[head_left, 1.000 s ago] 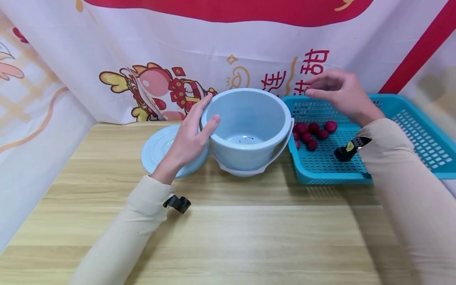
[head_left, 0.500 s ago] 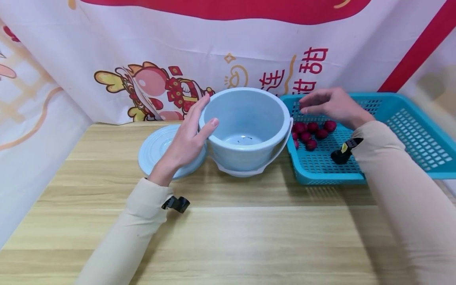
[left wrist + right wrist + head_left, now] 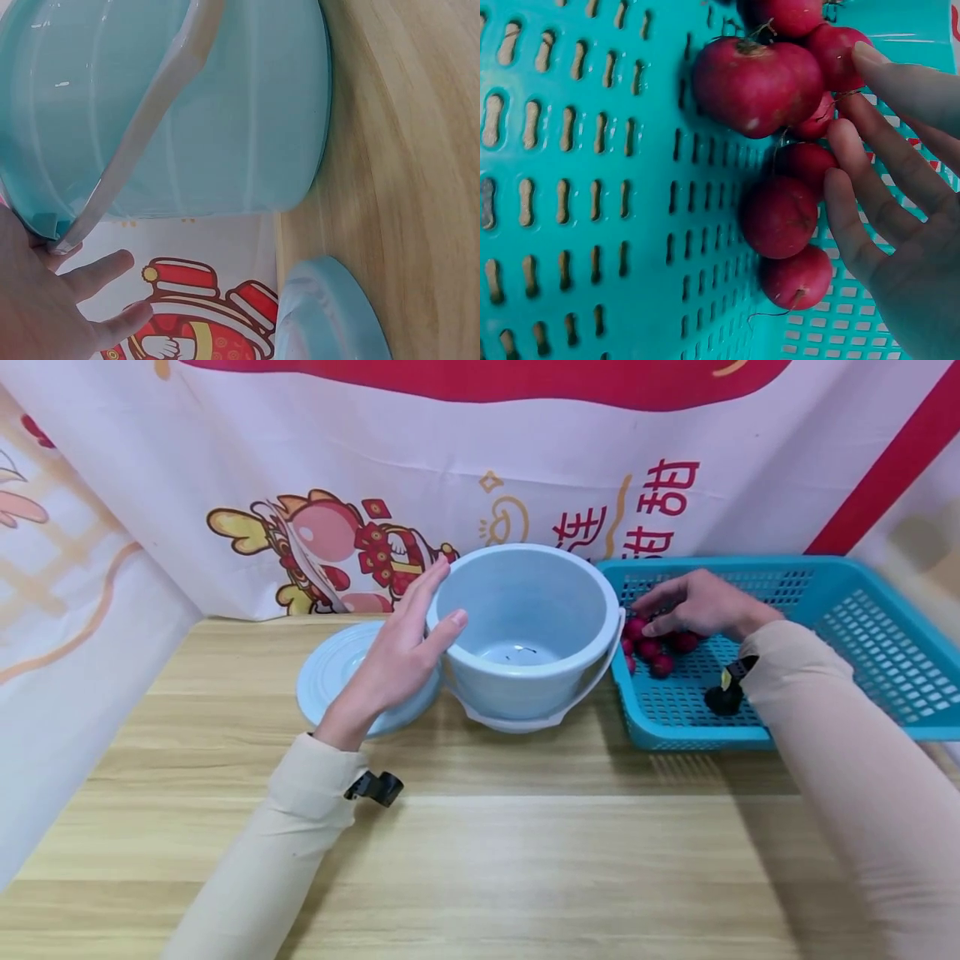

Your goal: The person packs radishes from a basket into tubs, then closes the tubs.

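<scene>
My left hand (image 3: 397, 652) rests at the left rim of a light blue bucket (image 3: 517, 685), thumb over the rim and the other fingers extended along its outside. In the left wrist view, straight fingers (image 3: 97, 274) show beside the bucket's pale handle (image 3: 142, 124). On the right, my right hand (image 3: 697, 603) is down inside a turquoise basket (image 3: 675, 739), over a cluster of red radishes (image 3: 660, 665). Its thumb tip is right at one radish (image 3: 841, 56) in the right wrist view, with the fingers loosely bent beside the others.
A light blue lid (image 3: 322, 672) lies on the wooden table (image 3: 525, 860), left of the bucket and partly behind my left arm. A printed curtain (image 3: 465, 460) hangs behind. The basket's left wall stands close against the bucket's right side.
My right hand has come down from above the basket's back rim to the radishes. My left hand stays at the bucket's rim, and the bucket has not moved.
</scene>
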{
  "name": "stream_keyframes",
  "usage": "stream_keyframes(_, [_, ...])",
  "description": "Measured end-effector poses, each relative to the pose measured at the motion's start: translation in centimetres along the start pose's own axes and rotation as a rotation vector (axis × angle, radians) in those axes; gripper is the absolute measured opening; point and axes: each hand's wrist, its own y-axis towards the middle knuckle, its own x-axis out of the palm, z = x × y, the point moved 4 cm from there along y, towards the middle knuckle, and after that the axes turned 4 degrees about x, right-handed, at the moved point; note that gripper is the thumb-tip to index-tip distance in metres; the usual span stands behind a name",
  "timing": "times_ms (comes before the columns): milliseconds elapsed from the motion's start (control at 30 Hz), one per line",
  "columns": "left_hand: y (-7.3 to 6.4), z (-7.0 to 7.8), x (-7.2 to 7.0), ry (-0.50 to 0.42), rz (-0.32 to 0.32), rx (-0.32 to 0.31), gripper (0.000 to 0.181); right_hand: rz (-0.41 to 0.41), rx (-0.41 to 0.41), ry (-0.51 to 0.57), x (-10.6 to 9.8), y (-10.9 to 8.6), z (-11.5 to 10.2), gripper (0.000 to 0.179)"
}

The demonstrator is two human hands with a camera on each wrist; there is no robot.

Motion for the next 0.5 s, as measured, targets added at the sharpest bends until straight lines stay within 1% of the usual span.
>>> stream_keyframes(233, [-0.04,0.31,0.34,-0.012,-0.006,0.014,0.076,-0.007,0.030,-0.037,-0.02,0.07,0.37,0.058])
stream_keyframes(500, [-0.13,0.32,0.30,-0.004,-0.007,0.023,0.076,-0.012,0.019,-0.076,0.21,0.18,0.03,0.058])
